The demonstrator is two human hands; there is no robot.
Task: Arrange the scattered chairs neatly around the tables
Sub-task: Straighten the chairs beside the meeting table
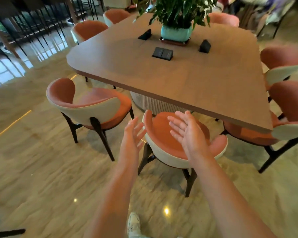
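A large brown table (162,71) stands ahead with orange-and-cream chairs around it. The nearest chair (163,143) sits at the table's near edge, its curved backrest toward me. My left hand (133,133) hovers with fingers straight just left of that backrest. My right hand (186,129) is spread open above the seat and backrest. Neither hand holds anything. A second chair (91,109) stands to the left, angled and partly under the table's corner. A third chair (272,127) is at the right corner.
More chairs (89,30) line the far left and right sides. A potted plant (176,31) and black socket boxes (162,53) sit on the tabletop. Glossy floor (41,169) stretches left and behind me. My shoe (133,224) shows at the bottom.
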